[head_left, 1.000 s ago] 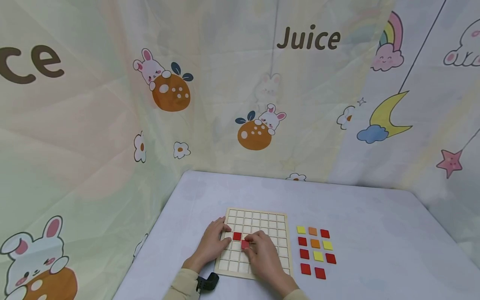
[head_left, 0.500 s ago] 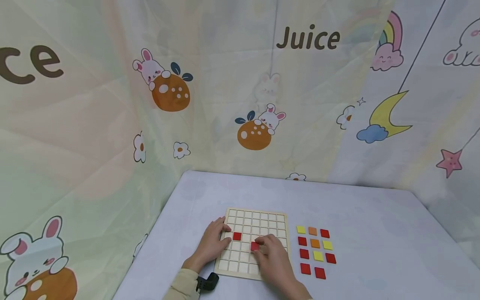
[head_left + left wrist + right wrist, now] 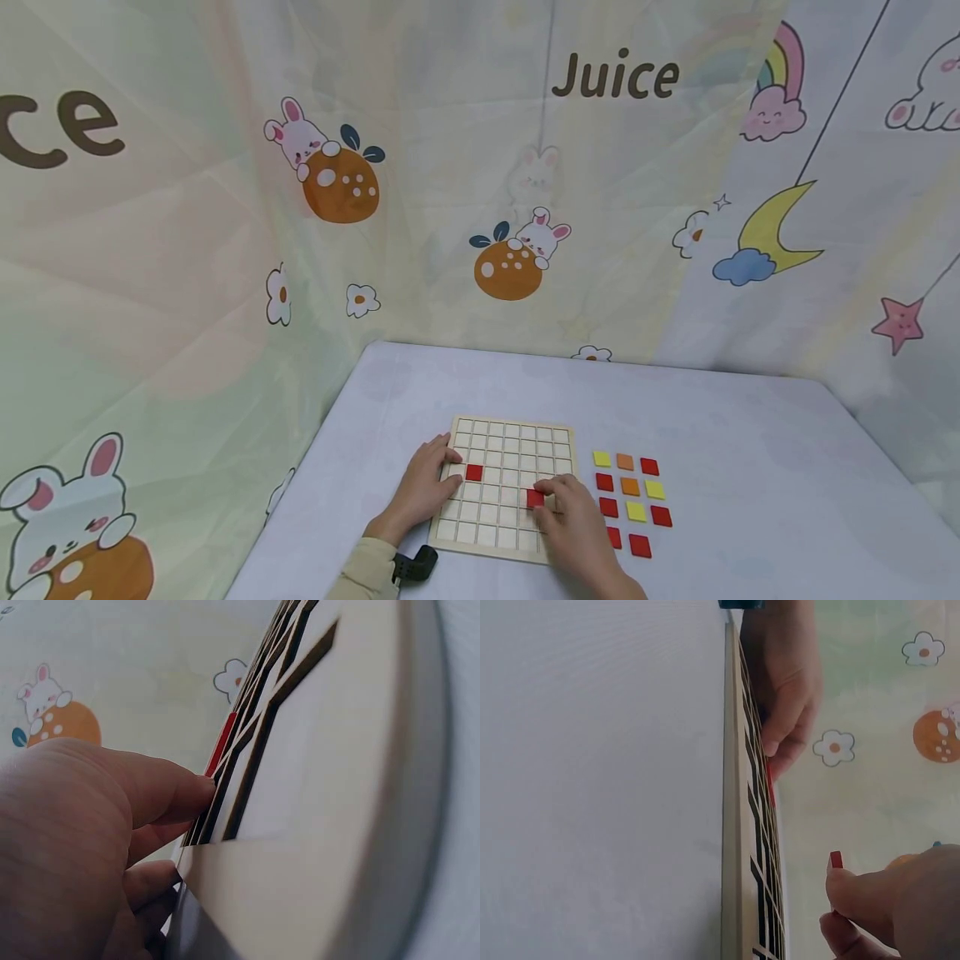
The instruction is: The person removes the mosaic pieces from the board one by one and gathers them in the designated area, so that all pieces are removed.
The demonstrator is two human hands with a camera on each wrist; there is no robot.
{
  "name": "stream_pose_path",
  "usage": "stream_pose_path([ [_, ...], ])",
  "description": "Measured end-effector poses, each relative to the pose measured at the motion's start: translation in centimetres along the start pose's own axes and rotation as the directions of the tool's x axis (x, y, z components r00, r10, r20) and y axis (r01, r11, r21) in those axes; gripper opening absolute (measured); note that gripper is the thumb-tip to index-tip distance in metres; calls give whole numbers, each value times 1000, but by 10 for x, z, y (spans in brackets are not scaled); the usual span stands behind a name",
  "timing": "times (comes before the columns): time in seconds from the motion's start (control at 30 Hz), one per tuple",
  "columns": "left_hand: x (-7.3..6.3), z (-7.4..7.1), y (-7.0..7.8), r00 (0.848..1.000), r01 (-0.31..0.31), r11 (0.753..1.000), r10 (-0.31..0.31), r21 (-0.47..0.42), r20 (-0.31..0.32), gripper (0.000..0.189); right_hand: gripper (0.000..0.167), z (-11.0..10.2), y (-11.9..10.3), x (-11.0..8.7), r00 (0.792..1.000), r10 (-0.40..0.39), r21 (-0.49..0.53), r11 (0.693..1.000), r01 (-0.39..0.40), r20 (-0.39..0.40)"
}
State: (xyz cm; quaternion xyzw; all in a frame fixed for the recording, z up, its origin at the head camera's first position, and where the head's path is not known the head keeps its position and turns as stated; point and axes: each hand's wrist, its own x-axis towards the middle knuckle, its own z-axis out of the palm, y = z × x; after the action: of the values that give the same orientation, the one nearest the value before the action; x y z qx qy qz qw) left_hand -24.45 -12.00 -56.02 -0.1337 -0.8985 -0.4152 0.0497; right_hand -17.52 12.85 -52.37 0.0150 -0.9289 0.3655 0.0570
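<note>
A wooden grid board [image 3: 517, 554] with square cells lies on the table. One red square tile [image 3: 474, 472] sits in a cell on its left side. My left hand [image 3: 423, 483] rests on the board's left edge, its thumb and fingertips touching the frame. My right hand [image 3: 573, 521] pinches a second red tile [image 3: 535, 498] between thumb and finger over the board's right part. In the right wrist view that held tile [image 3: 836, 860] is raised off the board, seen edge-on. The left wrist view shows my left thumb [image 3: 169, 787] against the board's rim.
Loose red tiles [image 3: 640, 546], yellow tiles [image 3: 655, 490] and orange tiles [image 3: 630, 487] lie in rough rows right of the board, several in all. My right forearm partly covers one red tile. A printed curtain [image 3: 420, 167] stands behind the white table [image 3: 750, 467].
My right hand has moved right across the board, carrying the pinched red tile from near the middle toward the right side. The left hand and the placed red tile have stayed put.
</note>
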Motion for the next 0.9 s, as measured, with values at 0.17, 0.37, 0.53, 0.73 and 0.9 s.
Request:
stream_pose_path([
  [0.17,0,0,0,1000,-4,1000,4,4,-2,15,28,-8,8,-2,999,-23,-19,1000,23,-23],
  [0.37,-1,0,0,1000,-19,1000,19,-3,-6,15,25,-22,16,-5,1000,1,-42,999,-2,-26],
  [0.53,-1,0,1,1000,-20,1000,20,-2,-1,15,26,-33,24,-8,999,18,-57,998,-20,-28],
  [0.73,-2,0,1,1000,-9,1000,9,-2,-3,15,35,-42,34,-12,997,77,-64,995,-78,-17],
  [0.9,-1,0,2,1000,7,1000,-7,-1,2,16,37,-51,44,-14,997,60,-114,991,-65,-46],
])
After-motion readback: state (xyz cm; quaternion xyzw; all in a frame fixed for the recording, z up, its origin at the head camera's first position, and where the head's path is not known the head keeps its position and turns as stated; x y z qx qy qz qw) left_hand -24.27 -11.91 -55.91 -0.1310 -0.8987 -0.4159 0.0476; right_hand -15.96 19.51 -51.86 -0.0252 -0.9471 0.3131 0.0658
